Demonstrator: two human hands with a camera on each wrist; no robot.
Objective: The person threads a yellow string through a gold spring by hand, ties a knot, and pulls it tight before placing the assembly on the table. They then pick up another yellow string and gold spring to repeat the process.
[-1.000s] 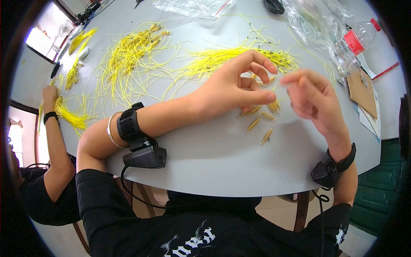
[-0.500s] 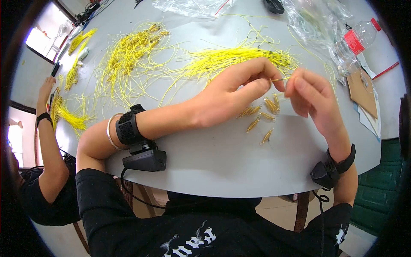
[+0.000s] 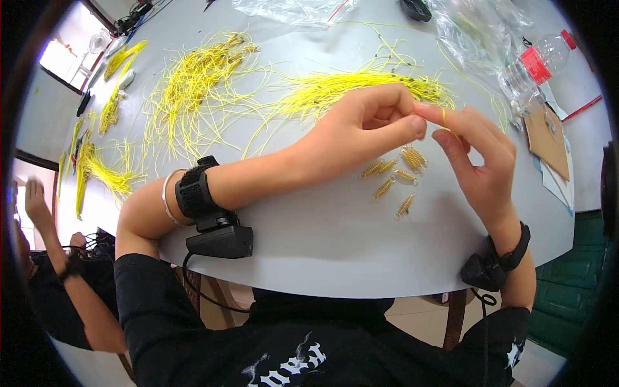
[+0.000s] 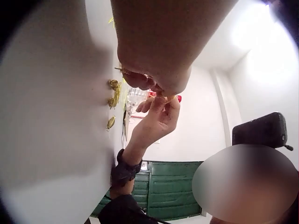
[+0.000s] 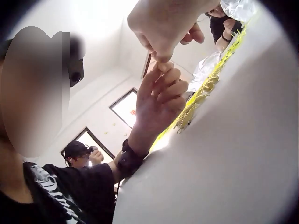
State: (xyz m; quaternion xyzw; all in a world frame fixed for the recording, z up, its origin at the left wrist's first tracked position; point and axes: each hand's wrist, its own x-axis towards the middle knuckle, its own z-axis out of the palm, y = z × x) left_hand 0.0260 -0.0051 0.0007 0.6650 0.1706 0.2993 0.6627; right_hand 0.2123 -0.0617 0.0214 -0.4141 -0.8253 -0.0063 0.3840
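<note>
Crosswise, a yellow strand point(image 3: 443, 117) spans the right forefinger point(image 3: 463, 122).

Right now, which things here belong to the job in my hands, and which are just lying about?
Seemingly part of the job:
yellow strand on your right hand
loose gold springs
yellow cord bundle beyond your left hand

Apparently just lying about:
bottle with the red label
clear plastic bags
brown card
</note>
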